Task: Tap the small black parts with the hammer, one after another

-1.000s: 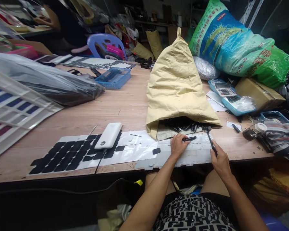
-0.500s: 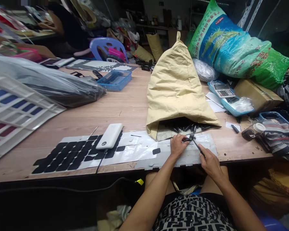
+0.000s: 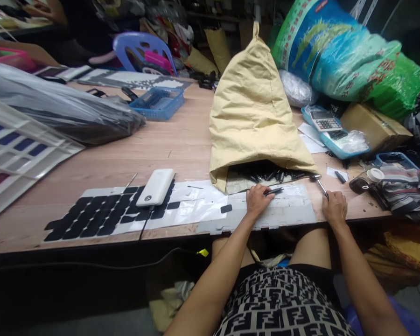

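My left hand [image 3: 258,199] rests on a white sheet [image 3: 287,205] at the table's front edge and pinches a thin black rod [image 3: 275,191]. My right hand [image 3: 334,208] is closed round the handle of a small hammer [image 3: 320,184], whose head lies on the table to the right of the sheet. Just behind both hands a tall tan paper sack [image 3: 255,112] stands open at the bottom, with several black rods [image 3: 269,176] spilling out.
A white power bank [image 3: 156,187] lies on a sheet of black pads [image 3: 105,215] to the left. Farther back are a blue basket [image 3: 157,102], a grey plastic bag [image 3: 56,112], a calculator [image 3: 322,122] and a big green-blue sack [image 3: 343,56].
My right hand swung the hammer onto the rod's tip, then drew it back to the right and laid its head down on the table. The left hand kept hold of the rod.
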Demonstrator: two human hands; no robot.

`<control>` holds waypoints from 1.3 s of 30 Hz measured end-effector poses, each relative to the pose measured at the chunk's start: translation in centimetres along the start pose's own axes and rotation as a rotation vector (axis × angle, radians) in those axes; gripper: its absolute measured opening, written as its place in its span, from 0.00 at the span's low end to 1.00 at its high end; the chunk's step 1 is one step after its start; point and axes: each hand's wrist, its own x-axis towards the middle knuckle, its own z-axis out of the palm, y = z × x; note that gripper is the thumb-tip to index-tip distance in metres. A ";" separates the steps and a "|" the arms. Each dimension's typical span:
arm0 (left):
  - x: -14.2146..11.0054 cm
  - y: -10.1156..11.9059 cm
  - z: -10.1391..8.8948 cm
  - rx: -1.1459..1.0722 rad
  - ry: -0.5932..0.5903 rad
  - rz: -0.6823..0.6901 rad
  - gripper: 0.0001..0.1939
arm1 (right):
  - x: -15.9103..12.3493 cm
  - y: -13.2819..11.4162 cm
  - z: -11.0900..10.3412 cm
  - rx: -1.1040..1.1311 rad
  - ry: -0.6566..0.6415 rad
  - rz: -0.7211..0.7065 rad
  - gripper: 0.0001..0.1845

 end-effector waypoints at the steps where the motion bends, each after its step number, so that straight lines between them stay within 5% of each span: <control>1: 0.1 -0.1 -0.1 -0.017 0.009 0.008 0.05 | -0.1 -0.1 0.3 -0.022 0.022 -0.012 0.16; 4: -1.0 -0.2 -0.8 -0.157 0.080 0.099 0.05 | -0.5 -0.7 0.7 -0.086 0.061 -0.057 0.16; 7: -5.0 -0.4 -1.2 -0.301 0.130 0.381 0.08 | -0.5 -1.1 0.9 -0.117 0.064 -0.066 0.15; 9: -8.7 -0.8 -0.8 -0.301 -0.005 0.631 0.11 | -0.5 -1.1 0.9 -0.130 0.069 -0.062 0.15; 11: -12.1 -1.3 0.2 -0.190 -0.290 0.701 0.12 | -0.5 -1.1 1.0 -0.141 0.076 -0.057 0.15; 14: -14.6 -2.4 2.0 0.144 -0.630 0.341 0.12 | -0.5 -1.1 1.0 -0.145 0.073 -0.057 0.15; 16: -14.6 -3.0 3.0 0.321 -0.719 0.058 0.14 | -0.6 -1.1 1.0 -0.140 0.067 -0.055 0.15; 18: -14.0 -3.3 3.5 0.383 -0.742 -0.070 0.15 | -0.6 -1.1 1.0 -0.137 0.068 -0.053 0.14; 22: -13.4 -2.2 2.7 0.333 -0.772 -0.110 0.15 | -0.7 -1.1 0.9 -0.129 0.092 -0.056 0.14; 26: -11.6 0.9 -0.8 0.020 -0.843 0.052 0.13 | -0.7 -1.0 0.7 -0.115 0.087 -0.061 0.14; 29: -7.2 2.6 -4.1 -0.318 -0.671 0.145 0.11 | -0.6 -1.0 0.6 -0.104 0.090 -0.061 0.14; 33: 0.2 1.7 -6.3 0.010 -0.016 -0.003 0.15 | -0.7 -1.1 0.7 -0.104 0.083 -0.047 0.14; 39: 4.3 -1.8 -5.3 0.462 -0.041 -0.005 0.19 | -1.0 -1.3 0.7 -0.083 0.026 -0.018 0.14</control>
